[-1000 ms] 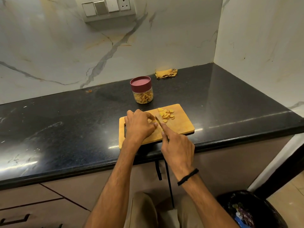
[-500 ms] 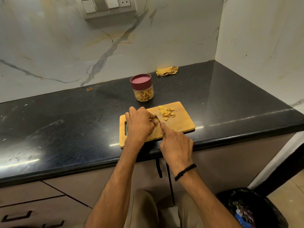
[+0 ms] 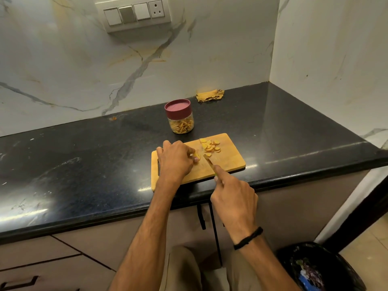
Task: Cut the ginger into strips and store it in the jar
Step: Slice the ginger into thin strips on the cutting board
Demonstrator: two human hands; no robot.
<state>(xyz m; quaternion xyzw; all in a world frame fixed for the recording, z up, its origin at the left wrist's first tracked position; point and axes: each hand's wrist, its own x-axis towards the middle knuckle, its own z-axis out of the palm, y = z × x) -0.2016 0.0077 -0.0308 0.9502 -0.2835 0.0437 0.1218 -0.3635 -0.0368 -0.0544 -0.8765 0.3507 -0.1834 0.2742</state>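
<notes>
The knife [image 3: 207,159] has moved. A moment ago its blade sat right against the left hand [image 3: 175,159]. Now it is off toward 3 o'clock, with a little gap of bare cutting board [image 3: 231,162] between them. The left hand's fingers are curled down tight, pinching a small ginger piece [image 3: 196,156] on the board. The right hand [image 3: 233,196] is wrapped round the knife handle, with its pointing finger stretched straight along the top of the blade. The pile of round ginger slices [image 3: 210,147] lies at 1 o'clock from the left hand, near the blade tip. I think one slice is just done and the next cut is coming. The jar [image 3: 181,122] stands at 12 o'clock, off the board, with its red lid [image 3: 178,107] on and ginger strips already inside. The slices are not strips yet, so lots of cutting is left.
</notes>
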